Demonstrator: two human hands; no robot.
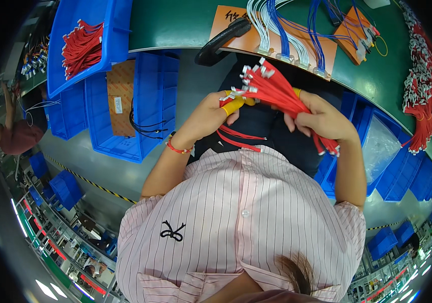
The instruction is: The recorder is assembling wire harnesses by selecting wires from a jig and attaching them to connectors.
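"Where is the bundle [281, 88]?"

"Above the lap, between the hands. The right hand [322, 116] is wrapped round it, probably so the strands stay together. The left hand [211, 117] has its fingers, in yellow covers [233, 106], drawn narrow on a few leads [225, 101] near the plugs [263, 71]."

"Why the slant?"

"Perhaps to keep the plugs facing up and in sight."

"How does it look?"

"Bright red, gathered at the grip and fanned at the top, with white plugs at uneven heights. Its lower end pokes out beneath the right hand."

"And around it?"

"Loose strands [241, 142] lie below the left hand, by the shirt [216, 202]. Ahead, the green bench [175, 22] bears an orange board [218, 25] with white and blue cables [285, 40]. A blue bin [117, 25] of red ones sits left, likely within reach; a red heap [423, 101] lies right."
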